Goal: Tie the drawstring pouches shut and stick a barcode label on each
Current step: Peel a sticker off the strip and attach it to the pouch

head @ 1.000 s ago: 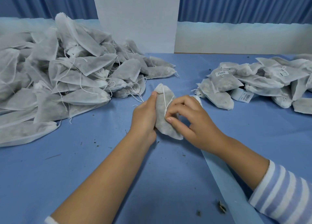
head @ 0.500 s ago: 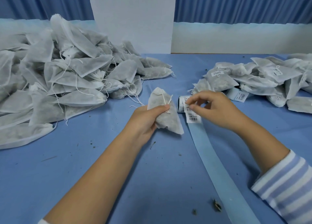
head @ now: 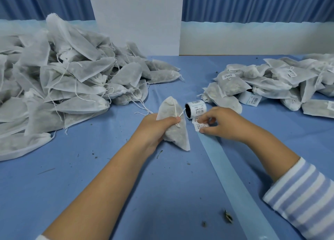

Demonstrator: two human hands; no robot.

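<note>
In the head view, the left hand (head: 155,129) has most of its fingers hidden behind the pouch (head: 173,131). Only the thumb shows, lying across the front. The right hand (head: 224,124) covers part of the label (head: 202,126) with its fingers (head: 206,119). The big pile (head: 63,80) of pouches, far to the left of the left fingers, is cut off by the picture's edge. The small pile (head: 271,80), beyond and to the right of the right fingers, is cut off too. A pale blue strip (head: 235,176) runs from under the right fingers down to the bottom edge and out of sight.

The left fingers are curled tight round the pouch. Its bottom tip is close to the blue surface (head: 90,185), but I cannot tell if it touches. The pouch is white and thin, and dark stuff shows through it. It is wide at the top and pointed at the bottom. A white string (head: 175,111) runs down its front and goes under the thumb. The right fingers are bent and pinch the label between thumb and first finger, just to the right of the pouch.

The label is white with black bars and a row of small marks, too small to read. The label roll (head: 196,109), just beyond the right fingers, shows the same bars. Some pouches in the small pile wear labels like it, also too small to read.
</note>
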